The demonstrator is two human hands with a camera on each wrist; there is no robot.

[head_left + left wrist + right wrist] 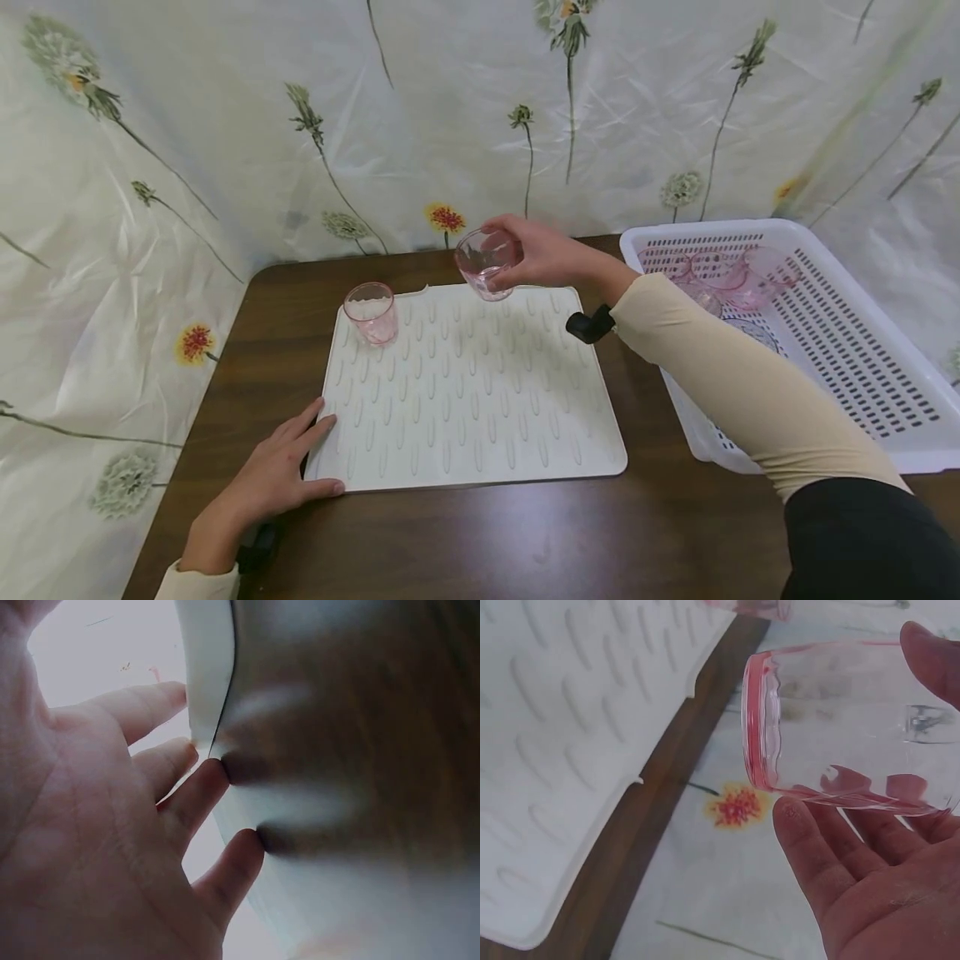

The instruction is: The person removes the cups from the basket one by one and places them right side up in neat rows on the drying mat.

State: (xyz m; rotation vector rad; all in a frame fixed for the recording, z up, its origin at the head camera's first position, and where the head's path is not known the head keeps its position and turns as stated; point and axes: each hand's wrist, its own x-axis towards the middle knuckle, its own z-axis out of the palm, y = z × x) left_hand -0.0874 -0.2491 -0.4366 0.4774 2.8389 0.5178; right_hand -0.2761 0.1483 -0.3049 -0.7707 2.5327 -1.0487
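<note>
My right hand grips a clear pink-tinted drinking glass over the back edge of a white draining mat. In the right wrist view the glass lies sideways between thumb and fingers, its pink rim turned toward the mat. Another pink glass stands upright at the mat's back left corner. My left hand rests at the front left corner of the mat, fingers spread, the thumb along the front edge. From the left wrist, two fingertips touch the brown tabletop.
On the right stands a white perforated plastic basket with several pink glasses grouped at its back end. The dark wooden table backs onto a flower-print sheet, which also hangs along the left side.
</note>
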